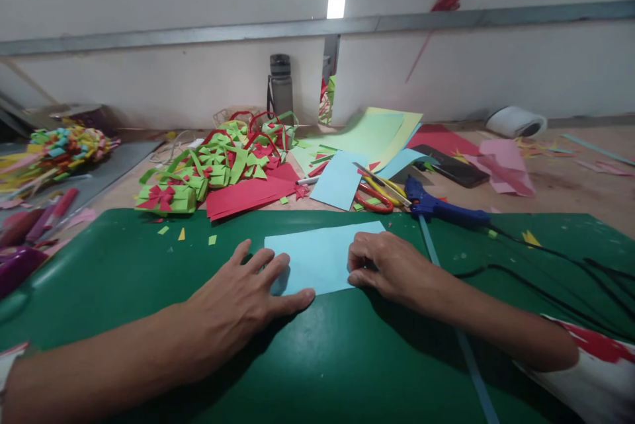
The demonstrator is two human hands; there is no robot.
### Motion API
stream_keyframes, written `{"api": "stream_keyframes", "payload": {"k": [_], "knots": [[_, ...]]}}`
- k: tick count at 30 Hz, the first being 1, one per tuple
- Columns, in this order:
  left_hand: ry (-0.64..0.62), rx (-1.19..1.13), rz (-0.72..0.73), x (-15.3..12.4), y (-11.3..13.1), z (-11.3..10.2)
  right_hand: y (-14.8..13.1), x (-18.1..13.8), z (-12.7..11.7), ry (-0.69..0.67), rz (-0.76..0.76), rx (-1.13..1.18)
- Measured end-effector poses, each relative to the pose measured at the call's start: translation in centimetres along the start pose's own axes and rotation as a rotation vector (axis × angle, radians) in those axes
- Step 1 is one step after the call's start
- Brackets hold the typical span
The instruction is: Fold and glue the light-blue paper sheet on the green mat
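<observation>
A light blue sheet of paper (320,255), which looks folded, lies flat on the green mat (317,351). My left hand (253,288) rests over its left end with fingers spread and the thumb along the near edge. At the right end, my right hand (384,265) has its fingers curled and pinched on the paper at the near edge. Just beyond the sheet lie a smaller light blue paper piece (337,182) and orange-handled scissors (374,199). A narrow blue paper strip (469,358) runs under my right forearm.
A blue glue gun (444,207) with a black cord sits at the mat's far right. Green paper baskets with red bows (169,199) and red paper (253,192) lie at the back left. Behind them stands a grey bottle (282,90). A phone (451,166) lies back right.
</observation>
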State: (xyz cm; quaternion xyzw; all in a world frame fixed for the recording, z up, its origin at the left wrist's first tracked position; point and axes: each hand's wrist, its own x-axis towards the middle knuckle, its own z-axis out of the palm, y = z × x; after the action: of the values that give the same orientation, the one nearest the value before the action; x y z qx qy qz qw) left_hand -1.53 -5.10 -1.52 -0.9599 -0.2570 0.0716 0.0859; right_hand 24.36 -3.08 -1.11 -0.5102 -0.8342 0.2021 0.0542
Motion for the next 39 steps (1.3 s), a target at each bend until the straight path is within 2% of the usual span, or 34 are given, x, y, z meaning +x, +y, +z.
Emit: {"api": "stream_keyframes", "payload": {"k": [4, 10, 13, 16, 18, 19, 22, 25, 29, 32, 35, 39], "knots": [[0.039, -0.021, -0.019, -1.9, -0.4, 1.0, 0.1, 0.0, 0.1, -0.003, 0.003, -0.014], [0.093, -0.056, -0.14, -4.8, -0.5, 2.4, -0.2, -0.2, -0.1, 0.002, -0.006, -0.021], [0.185, -0.051, -0.209, -5.5, -0.6, 2.5, -0.3, -0.3, -0.2, 0.013, 0.0, -0.02], [0.319, -0.066, -0.225, -4.5, 0.0, 1.9, -0.5, -0.5, -0.1, 0.038, 0.008, -0.032], [0.325, -0.125, -0.121, -2.9, 1.0, 1.2, -0.6, -0.6, -0.1, 0.048, 0.007, -0.045], [0.285, -0.168, -0.083, -1.9, 1.5, 0.8, -0.7, -0.6, -0.1, 0.051, 0.004, -0.054], [0.023, -0.324, 0.034, 0.4, 2.3, -0.1, -0.5, -0.5, 0.0, 0.069, -0.008, -0.092], [-0.05, -0.414, 0.033, 1.5, 1.5, -0.2, -0.2, -0.2, 0.2, 0.102, -0.029, -0.15], [-0.017, -0.393, 0.008, 1.9, -0.6, 0.7, 0.2, -0.2, 0.5, 0.102, -0.143, -0.22], [0.007, -0.319, -0.018, 1.8, -1.9, 1.3, 0.5, -0.4, 0.7, 0.126, -0.305, -0.334], [0.068, -0.249, -0.027, 1.8, -2.3, 1.7, 0.9, -0.7, 0.9, 0.161, -0.466, -0.479], [0.177, -0.267, 0.021, 2.2, -2.0, 1.5, 1.0, -0.8, 0.9, 0.118, -0.501, -0.517]]}}
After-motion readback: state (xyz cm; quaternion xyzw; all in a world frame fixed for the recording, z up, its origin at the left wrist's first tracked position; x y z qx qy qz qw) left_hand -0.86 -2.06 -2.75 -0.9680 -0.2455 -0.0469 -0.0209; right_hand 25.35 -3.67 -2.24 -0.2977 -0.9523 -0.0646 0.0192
